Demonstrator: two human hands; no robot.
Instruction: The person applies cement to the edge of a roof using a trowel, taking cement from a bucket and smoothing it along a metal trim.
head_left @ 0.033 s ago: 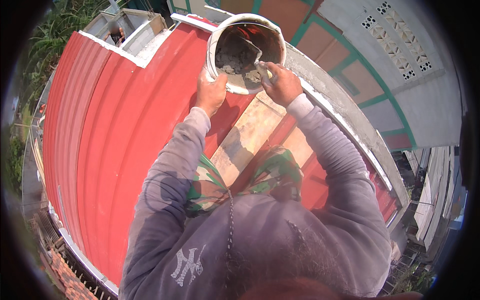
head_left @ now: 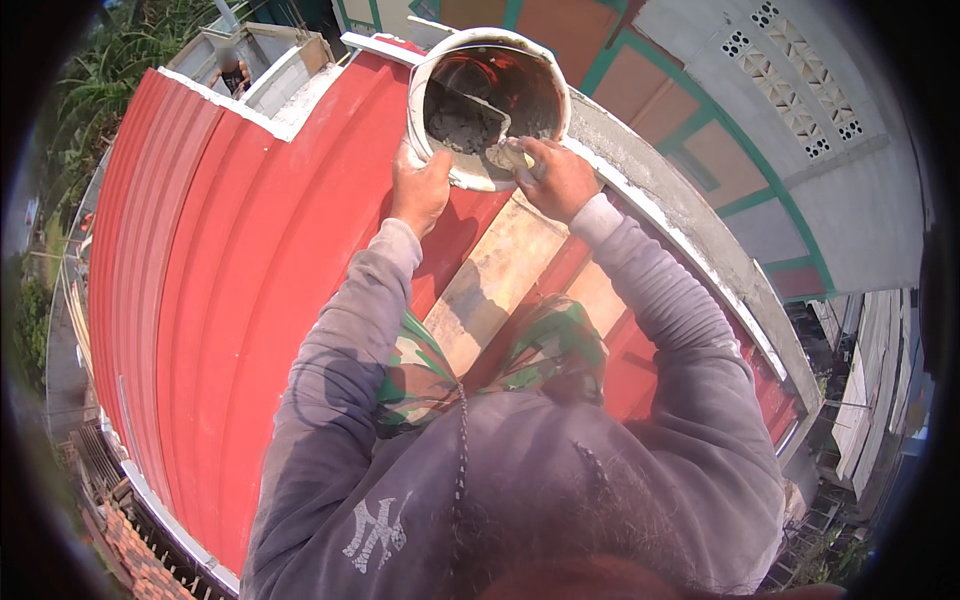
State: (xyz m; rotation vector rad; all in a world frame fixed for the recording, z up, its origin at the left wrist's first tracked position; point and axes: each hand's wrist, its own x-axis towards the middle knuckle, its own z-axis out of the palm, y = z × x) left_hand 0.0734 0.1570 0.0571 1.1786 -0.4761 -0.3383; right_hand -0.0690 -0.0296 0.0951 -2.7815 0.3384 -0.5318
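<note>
Left fingers (head_left: 436, 168) clamp the bucket rim (head_left: 417, 100); the trowel handle (head_left: 507, 156) lies, seemingly clamped, inside right fingers (head_left: 543, 152).

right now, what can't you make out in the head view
All in the head view:
Left hand: most fingers hidden behind the bucket.
Right hand: its grip covers part of the trowel handle.
Trowel blade: its full outline is lost against the mortar and shadow.
Bucket: its underside is hidden by its own body.
Far person: too small and blurred to tell what they are doing.
</note>
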